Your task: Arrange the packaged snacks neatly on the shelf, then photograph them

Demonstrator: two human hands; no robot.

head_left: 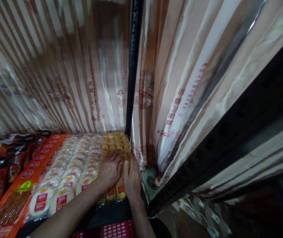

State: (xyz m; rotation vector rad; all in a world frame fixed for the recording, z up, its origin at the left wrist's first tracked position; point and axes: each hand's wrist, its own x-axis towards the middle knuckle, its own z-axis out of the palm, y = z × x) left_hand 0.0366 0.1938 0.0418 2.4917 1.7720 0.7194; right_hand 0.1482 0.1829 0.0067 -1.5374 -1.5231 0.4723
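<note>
Rows of small yellow wrapped snack packets (pixel 115 139) sit at the right end of a dark shelf (pixel 111 211). My left hand (pixel 110 168) lies over the middle of these packets, its fingers stretched out flat and pointing away from me. Along their right edge, my right hand (pixel 132 181) rests with straight fingers against the side of the rows. Neither hand visibly grips a packet. To the left of the yellow packets are several rows of clear-wrapped white round crackers (pixel 64 193) with red labels. My left forearm passes over the near end of those rows.
Orange bags of stick snacks (pixel 20 198) and darker snack bags (pixel 17 162) lie farther left. A black upright post (pixel 132 66) stands at the back corner, another dark beam (pixel 206 132) slants at right. Pleated printed curtains (pixel 77 66) hang behind. A red perforated basket (pixel 118 229) shows below.
</note>
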